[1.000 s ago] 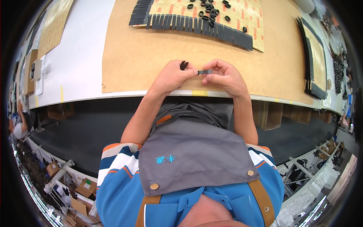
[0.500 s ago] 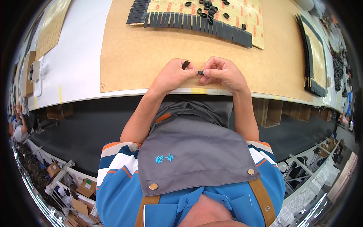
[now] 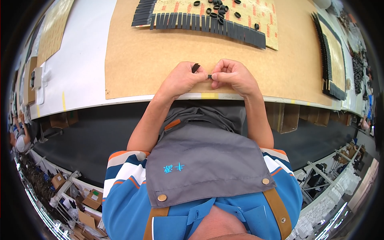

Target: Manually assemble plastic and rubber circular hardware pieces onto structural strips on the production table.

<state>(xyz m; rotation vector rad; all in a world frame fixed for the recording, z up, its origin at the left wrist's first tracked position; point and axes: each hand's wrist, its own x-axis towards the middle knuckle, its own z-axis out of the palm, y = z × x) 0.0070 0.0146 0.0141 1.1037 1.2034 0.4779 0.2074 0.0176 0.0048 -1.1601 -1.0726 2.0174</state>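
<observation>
**A:** Brown paper sheet (image 3: pixel 140 60) over a white table (image 3: pixel 80 76), that's the bench. Where's the piece, though?

**B:** Right between the hands, near the front edge of the paper. Left hand (image 3: pixel 182 79) and right hand (image 3: pixel 233 75) are knuckle to knuckle, both pinching a small black strip (image 3: pixel 209 76) at the fingertips. One end of another dark bit pokes up out of the left hand.

**A:** And farther out?

**B:** Row of black strips (image 3: pixel 208 23) laid side by side along the far edge of a printed card, well apart from the hands. Loose black rings (image 3: pixel 218 11) sit on the card just behind them. More strips (image 3: pixel 326 60) line another card off to the right.
</observation>
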